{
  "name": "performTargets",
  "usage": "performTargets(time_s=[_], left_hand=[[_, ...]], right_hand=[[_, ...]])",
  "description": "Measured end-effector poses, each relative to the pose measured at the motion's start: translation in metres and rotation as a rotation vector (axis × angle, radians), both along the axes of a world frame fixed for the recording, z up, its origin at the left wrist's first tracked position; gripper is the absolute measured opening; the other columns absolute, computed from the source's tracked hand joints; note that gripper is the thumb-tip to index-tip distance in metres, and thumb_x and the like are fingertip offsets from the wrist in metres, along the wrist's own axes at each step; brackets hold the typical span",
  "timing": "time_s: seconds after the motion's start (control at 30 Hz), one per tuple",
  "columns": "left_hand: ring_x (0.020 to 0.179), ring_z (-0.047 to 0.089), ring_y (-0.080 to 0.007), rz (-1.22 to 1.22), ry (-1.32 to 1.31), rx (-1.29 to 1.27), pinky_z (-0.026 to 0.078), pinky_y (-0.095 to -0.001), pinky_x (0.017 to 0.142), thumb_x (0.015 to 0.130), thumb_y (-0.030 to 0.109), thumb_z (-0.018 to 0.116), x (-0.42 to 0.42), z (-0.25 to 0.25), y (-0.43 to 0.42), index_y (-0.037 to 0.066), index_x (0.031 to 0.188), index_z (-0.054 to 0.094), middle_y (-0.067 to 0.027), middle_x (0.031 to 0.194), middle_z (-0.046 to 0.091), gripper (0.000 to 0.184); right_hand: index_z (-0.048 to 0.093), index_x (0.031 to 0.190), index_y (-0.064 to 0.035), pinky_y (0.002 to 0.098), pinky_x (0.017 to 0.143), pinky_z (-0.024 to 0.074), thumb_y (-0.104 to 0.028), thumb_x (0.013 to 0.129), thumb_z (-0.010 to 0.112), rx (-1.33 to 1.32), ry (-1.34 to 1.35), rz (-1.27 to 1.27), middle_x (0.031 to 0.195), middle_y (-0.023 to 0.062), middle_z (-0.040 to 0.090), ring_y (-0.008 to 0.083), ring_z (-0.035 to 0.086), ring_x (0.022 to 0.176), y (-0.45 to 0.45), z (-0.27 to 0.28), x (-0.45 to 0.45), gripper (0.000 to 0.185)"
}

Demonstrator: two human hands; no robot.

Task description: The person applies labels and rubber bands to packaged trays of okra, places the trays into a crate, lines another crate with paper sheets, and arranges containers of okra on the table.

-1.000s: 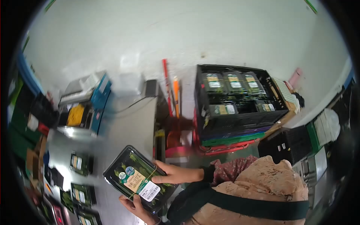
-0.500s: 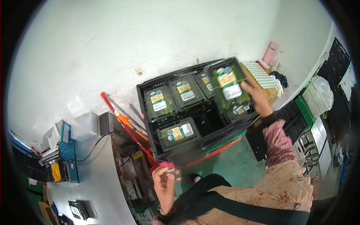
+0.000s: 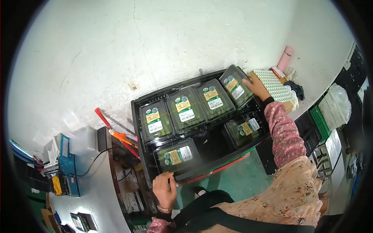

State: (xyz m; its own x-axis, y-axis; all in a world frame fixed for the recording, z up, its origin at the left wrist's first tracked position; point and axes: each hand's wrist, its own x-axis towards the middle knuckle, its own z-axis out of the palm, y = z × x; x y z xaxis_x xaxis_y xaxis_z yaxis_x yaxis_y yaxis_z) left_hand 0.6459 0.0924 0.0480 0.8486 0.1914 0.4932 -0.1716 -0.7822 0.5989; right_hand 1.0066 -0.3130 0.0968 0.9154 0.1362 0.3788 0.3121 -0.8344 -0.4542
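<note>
A black plastic crate (image 3: 211,149) holds several clear-lidded packs of green vegetables with labels. My right hand (image 3: 257,86) grips one vegetable pack (image 3: 236,88) by its right side. That pack sits tilted at the crate's back right corner. At the crate's front left corner, my left hand (image 3: 165,191) has its fingers curled against the rim. Just beyond it lies another vegetable pack (image 3: 175,156), turned sideways in the front row. A further vegetable pack (image 3: 245,129) lies at the front right, with a gap between these two.
Right of the crate are a white-and-green tray (image 3: 271,86) and a pink bottle (image 3: 285,58). A red-and-orange long-handled tool (image 3: 116,134) leans on the left. A metal table (image 3: 103,194) carries a blue machine (image 3: 69,165). Green and red crate edges show below the black crate.
My right hand has lowered the pack from above the crate into its back right corner. My left hand has come to the crate's front rim. The view has shifted slightly.
</note>
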Motion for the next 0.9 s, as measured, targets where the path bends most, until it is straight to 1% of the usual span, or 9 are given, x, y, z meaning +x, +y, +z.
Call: performTargets(time_s=[0.03,0.07,0.2,0.33,0.43,0.57,0.73,0.87,0.9], left_hand=[[0.080,0.061,-0.0286,-0.004,0.019,0.044,0.045,-0.0366,0.072,0.083,0.003,0.062,0.000,0.001,0.000,0.005,0.088,0.063,-0.0105,0.088,0.065,0.006],[0.080,0.061,-0.0282,-0.005,0.024,0.045,0.045,-0.0365,0.072,0.083,0.003,0.062,0.001,0.001,0.000,0.005,0.088,0.063,-0.0101,0.088,0.065,0.005],[0.080,0.061,-0.0269,-0.009,0.034,0.047,0.044,-0.0363,0.071,0.085,0.005,0.062,-0.001,0.002,0.001,0.005,0.088,0.063,-0.0086,0.087,0.065,0.004],[0.081,0.061,-0.0266,-0.023,0.024,0.045,0.043,-0.0362,0.071,0.086,0.006,0.062,-0.003,0.003,0.002,0.005,0.089,0.063,-0.0083,0.087,0.065,0.004],[0.082,0.061,-0.0269,-0.017,0.011,0.055,0.043,-0.0365,0.072,0.085,0.005,0.062,-0.002,0.005,0.001,0.005,0.089,0.063,-0.0089,0.087,0.064,0.004],[0.084,0.061,-0.0272,-0.017,0.028,0.076,0.043,-0.0374,0.074,0.085,0.004,0.061,-0.003,0.005,-0.001,0.004,0.089,0.063,-0.0101,0.087,0.064,0.005],[0.086,0.062,-0.0282,-0.023,0.016,0.102,0.043,-0.0384,0.076,0.084,0.004,0.061,-0.002,0.003,-0.001,0.004,0.090,0.064,-0.0108,0.088,0.064,0.007],[0.089,0.062,-0.0314,-0.046,-0.040,0.067,0.045,-0.0416,0.083,0.083,0.007,0.062,-0.007,0.000,0.002,0.004,0.091,0.065,-0.0123,0.092,0.066,0.009],[0.094,0.061,-0.0317,-0.101,-0.080,0.055,0.046,-0.0415,0.084,0.084,0.009,0.063,-0.011,-0.005,0.008,0.006,0.096,0.064,-0.0128,0.098,0.065,0.013]], right_hand=[[0.054,0.123,0.0011,0.0399,0.081,0.0490,-0.028,0.088,0.065,-0.332,-0.146,-0.017,0.103,0.0219,0.064,0.0369,0.061,0.096,0.010,0.006,-0.006,0.047],[0.049,0.129,-0.0004,0.0460,0.083,0.0477,-0.025,0.087,0.063,-0.138,-0.176,0.008,0.105,0.0248,0.062,0.0436,0.057,0.098,0.010,-0.033,0.012,0.050],[0.046,0.133,-0.0040,0.0480,0.081,0.0482,-0.022,0.090,0.057,-0.149,-0.374,0.036,0.102,0.0252,0.062,0.0395,0.059,0.100,0.018,-0.031,0.005,0.048],[0.051,0.127,-0.0010,0.0445,0.084,0.0473,-0.014,0.088,0.057,-0.226,0.012,-0.240,0.119,0.0216,0.057,0.0394,0.056,0.103,0.017,-0.036,-0.009,0.041],[0.054,0.122,-0.0009,0.0439,0.091,0.0445,-0.014,0.088,0.057,-0.403,-0.453,-0.250,0.123,0.0164,0.056,0.0358,0.054,0.110,0.013,-0.076,-0.011,0.036],[0.057,0.117,-0.0004,0.0440,0.093,0.0415,-0.012,0.086,0.058,-0.458,-0.496,-0.120,0.118,0.0142,0.060,0.0331,0.052,0.114,0.016,-0.075,-0.012,0.033],[0.059,0.113,-0.0007,0.0439,0.100,0.0399,-0.013,0.088,0.058,-0.253,-0.386,0.055,0.123,0.0158,0.058,0.0338,0.051,0.119,0.014,-0.092,0.004,0.028],[0.054,0.121,0.0048,0.0409,0.107,0.0367,-0.005,0.092,0.047,-0.282,-0.375,0.153,0.128,0.0212,0.055,0.0346,0.049,0.123,-0.036,-0.142,0.047,0.032],[0.052,0.126,0.0040,0.0391,0.109,0.0349,-0.001,0.091,0.044,-0.239,-0.090,0.050,0.131,0.0207,0.053,0.0338,0.047,0.126,0.009,-0.074,-0.011,0.036]])
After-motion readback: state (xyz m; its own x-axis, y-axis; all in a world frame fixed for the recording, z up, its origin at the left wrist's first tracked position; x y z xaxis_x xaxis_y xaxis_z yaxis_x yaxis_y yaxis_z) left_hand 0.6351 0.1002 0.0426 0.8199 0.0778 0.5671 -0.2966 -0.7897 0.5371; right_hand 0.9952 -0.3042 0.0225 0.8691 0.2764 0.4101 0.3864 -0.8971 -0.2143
